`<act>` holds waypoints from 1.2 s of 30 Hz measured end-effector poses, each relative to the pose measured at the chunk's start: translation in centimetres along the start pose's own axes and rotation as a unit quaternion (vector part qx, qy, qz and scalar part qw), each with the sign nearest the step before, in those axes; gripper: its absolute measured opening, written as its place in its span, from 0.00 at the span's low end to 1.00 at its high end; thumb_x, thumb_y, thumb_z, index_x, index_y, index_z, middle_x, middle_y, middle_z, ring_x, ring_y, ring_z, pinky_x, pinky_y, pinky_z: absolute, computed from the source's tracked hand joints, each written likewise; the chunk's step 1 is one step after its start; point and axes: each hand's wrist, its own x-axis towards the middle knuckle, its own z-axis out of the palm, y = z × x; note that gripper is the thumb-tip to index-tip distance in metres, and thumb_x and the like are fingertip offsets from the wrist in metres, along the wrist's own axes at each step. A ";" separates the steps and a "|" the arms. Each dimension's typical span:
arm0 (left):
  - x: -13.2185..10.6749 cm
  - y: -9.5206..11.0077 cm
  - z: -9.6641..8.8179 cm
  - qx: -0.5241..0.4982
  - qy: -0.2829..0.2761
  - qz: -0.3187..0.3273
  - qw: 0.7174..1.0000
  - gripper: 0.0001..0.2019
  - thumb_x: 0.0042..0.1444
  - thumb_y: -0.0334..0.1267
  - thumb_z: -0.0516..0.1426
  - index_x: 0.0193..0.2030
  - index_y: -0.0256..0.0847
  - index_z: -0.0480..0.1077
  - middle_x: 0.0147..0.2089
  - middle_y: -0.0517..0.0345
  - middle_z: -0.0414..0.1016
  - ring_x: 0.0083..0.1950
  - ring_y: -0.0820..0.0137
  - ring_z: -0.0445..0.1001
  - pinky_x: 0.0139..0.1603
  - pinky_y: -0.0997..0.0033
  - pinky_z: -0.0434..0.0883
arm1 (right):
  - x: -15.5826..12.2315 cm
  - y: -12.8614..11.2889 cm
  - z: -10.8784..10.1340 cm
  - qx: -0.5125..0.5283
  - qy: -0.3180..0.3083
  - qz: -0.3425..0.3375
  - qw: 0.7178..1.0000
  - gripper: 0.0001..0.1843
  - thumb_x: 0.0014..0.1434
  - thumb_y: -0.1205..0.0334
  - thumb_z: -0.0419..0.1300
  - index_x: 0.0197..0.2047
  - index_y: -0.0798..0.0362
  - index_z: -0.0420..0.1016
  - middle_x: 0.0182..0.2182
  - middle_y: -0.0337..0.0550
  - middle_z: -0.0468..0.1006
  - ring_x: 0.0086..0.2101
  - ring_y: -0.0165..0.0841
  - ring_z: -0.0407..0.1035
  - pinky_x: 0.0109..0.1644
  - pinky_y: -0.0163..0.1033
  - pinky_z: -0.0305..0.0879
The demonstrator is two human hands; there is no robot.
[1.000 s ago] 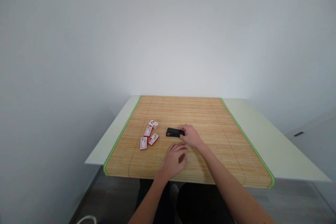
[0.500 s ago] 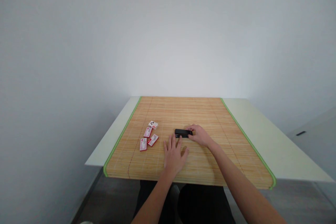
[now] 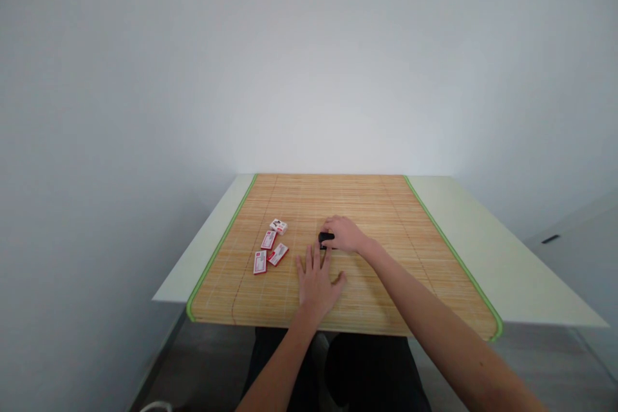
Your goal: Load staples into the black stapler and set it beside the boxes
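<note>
A black stapler (image 3: pixel 327 238) lies crosswise on the bamboo mat, mostly covered by my right hand. My right hand (image 3: pixel 344 235) reaches over it from the right, its fingers and thumb closed around the part near the left end. Spread flat on the mat, my left hand (image 3: pixel 316 282) has its fingertips at the near side of the stapler; whether they touch it I cannot tell. Left of my hands are small red-and-white boxes: one (image 3: pixel 260 262) nearest me, one (image 3: pixel 278 254) tilted beside it, one (image 3: pixel 269 239) behind, and a whiter box (image 3: pixel 279 226) farthest back.
The bamboo mat (image 3: pixel 386 283) with green edging covers the middle of a white table (image 3: pixel 502 257). A white wall (image 3: pixel 328 77) stands behind the table. My legs (image 3: pixel 376 367) are under the front edge.
My right hand has shifted left along the stapler, from its right end to near its left end, hiding more of it. My left hand stays nearly in place, and the view has tilted slightly.
</note>
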 end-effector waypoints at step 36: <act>-0.4 -2.5 -3.3 -0.003 0.043 -0.079 0.996 0.25 0.65 0.42 0.56 0.68 0.50 0.66 0.78 0.53 0.54 0.79 0.50 0.45 0.77 0.34 0.39 | -16.7 11.2 1.8 0.302 0.288 0.215 0.883 0.41 0.53 0.41 0.70 0.65 0.48 0.69 0.48 0.49 0.81 0.41 0.38 0.76 0.52 0.50 0.75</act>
